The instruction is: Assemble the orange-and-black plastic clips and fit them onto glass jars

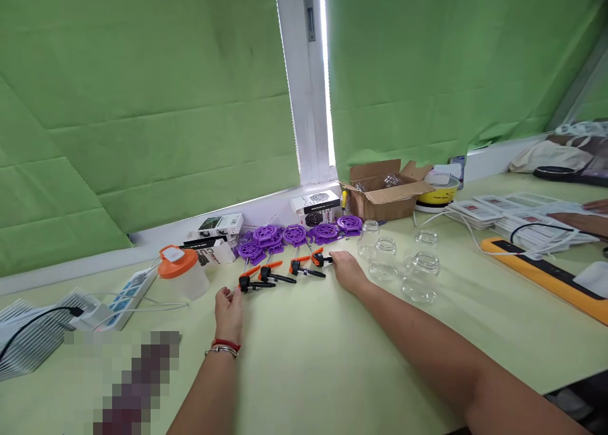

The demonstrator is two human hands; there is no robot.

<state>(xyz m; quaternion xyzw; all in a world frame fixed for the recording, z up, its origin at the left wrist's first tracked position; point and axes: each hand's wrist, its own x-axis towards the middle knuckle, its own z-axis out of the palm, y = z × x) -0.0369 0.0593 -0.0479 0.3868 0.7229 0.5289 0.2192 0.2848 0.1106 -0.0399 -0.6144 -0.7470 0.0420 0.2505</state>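
The right hand [350,271] has its fingertips closed on the near end of the rightmost black-and-orange lever handle [319,258], while the left hand [228,315] is at the black head of the leftmost lever handle [245,284], and I cannot tell whether it grasps that head or only touches it. These 2 are the ends of a slanting row of 4 lever handles on the table [294,365], just in front of the purple spoked discs [295,235]. The likeliest trouble, I judge, is a knock: the right forearm lies close to the clear round jars [384,267], so an outward swing of the elbow could tip or roll 1 of them. A pull at the row might also snag an orange lever on a neighbour or a disc, since they lie so close together. As for containers, the jars are see-through and show the table behind them; the open cardboard box [387,208] holds clear, shiny pieces too small to identify; the translucent cup [194,284] under its orange lid [178,264] hides its contents, as do the left printed cartons [221,224] and the right printed cartons [317,201] behind the discs.
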